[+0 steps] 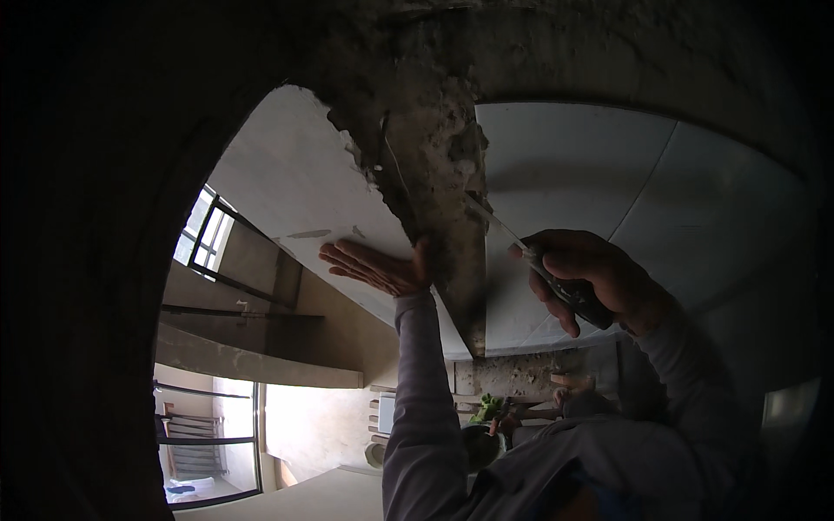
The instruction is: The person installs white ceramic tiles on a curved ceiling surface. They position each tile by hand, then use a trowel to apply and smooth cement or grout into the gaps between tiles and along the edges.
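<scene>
My left hand [380, 267] lies flat with fingers stretched out against a white wall surface [295, 174], close to its broken, ragged edge. In my right hand [599, 273] is a tool with a dark, worn handle [569, 295] and a thin, pale metal blade [497, 219]; whether it is a screwdriver or a narrow scraper I cannot tell. The blade points up and left at a rough, dark strip of exposed wall [443, 174]. Right of that strip, large pale tiles [565, 156] meet at thin joints. In this dim light I cannot make out whether the tip touches the wall.
Rough dark plaster [573, 52] runs along the top. At left are a barred window [208, 233] and a lower dark-framed opening [208, 443]. Below my arms are a green item [491, 406], a dark rounded container [482, 447] and part of someone's hand [504, 424].
</scene>
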Tool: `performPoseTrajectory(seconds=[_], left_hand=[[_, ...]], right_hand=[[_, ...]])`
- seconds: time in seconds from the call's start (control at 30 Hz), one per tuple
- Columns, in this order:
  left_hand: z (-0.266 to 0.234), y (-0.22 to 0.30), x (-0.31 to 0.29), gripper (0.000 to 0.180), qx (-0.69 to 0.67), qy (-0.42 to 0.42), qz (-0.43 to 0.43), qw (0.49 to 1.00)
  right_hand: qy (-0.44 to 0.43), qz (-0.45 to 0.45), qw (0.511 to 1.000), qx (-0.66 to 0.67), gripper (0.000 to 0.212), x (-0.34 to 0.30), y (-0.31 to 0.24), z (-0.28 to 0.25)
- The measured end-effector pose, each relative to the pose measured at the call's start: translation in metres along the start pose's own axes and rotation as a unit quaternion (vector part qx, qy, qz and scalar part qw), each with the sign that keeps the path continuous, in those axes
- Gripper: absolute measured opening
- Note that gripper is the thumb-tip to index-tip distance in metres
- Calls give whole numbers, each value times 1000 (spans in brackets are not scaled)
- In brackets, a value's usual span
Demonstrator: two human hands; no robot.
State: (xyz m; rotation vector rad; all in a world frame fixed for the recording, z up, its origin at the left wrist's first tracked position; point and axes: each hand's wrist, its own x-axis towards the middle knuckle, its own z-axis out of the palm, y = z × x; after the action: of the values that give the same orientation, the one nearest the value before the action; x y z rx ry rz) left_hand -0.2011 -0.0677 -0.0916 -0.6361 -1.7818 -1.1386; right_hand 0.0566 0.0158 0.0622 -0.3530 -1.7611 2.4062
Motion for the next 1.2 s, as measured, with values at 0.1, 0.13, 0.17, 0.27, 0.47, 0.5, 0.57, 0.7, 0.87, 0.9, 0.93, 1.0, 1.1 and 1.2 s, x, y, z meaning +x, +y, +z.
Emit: performPoseTrajectory(seconds=[0.1, 0.13, 0.17, 0.27, 0.47, 0.5, 0.57, 0.7, 0.87, 0.9, 0.93, 1.0, 1.1, 1.2], left_hand=[[4, -3, -1, 114, 3, 9, 11, 1000], [5, -4, -2, 114, 3, 12, 11, 1000], [6, -5, -3, 113, 3, 15, 12, 1000], [10, -5, -4, 112, 4, 15, 7, 1000], [10, -11, -6, 113, 20, 14, 1, 1000], [10, -11, -6, 113, 19, 16, 1, 1000], [10, -13, -6, 113, 19, 21, 2, 1000], [12, -9, -7, 112, 13, 18, 4, 1000], [11, -9, -5, 112, 22, 21, 10, 999], [10, -9, -5, 112, 24, 19, 11, 999], [10, -9, -5, 112, 25, 17, 11, 999], [10, -8, -5, 112, 24, 16, 9, 1000], [13, -8, -6, 112, 20, 21, 3, 1000], [13, -8, -6, 112, 20, 25, 3, 999]], right_hand=[[31, 1, 999, 20, 50, 4, -2, 3], [53, 2, 998, 46, 50, 5, -2, 4], [74, 3, 995, 73, 50, 6, -2, 4], [77, -53, 986, 137, 32, 5, 14, 17], [145, -89, 960, 223, 31, 15, 46, 80], [142, -82, 959, 233, 30, 14, 50, 86], [125, -87, 961, 230, 30, 13, 54, 93], [134, -90, 962, 219, 29, 21, 49, 85], [177, -107, 953, 221, 28, 19, 40, 77], [179, -106, 950, 234, 27, 18, 41, 78], [182, -112, 950, 227, 28, 17, 43, 81], [176, -95, 951, 237, 29, 14, 48, 92], [122, -81, 963, 228, 29, 4, 48, 96], [118, -85, 967, 209, 30, 11, 37, 90]])
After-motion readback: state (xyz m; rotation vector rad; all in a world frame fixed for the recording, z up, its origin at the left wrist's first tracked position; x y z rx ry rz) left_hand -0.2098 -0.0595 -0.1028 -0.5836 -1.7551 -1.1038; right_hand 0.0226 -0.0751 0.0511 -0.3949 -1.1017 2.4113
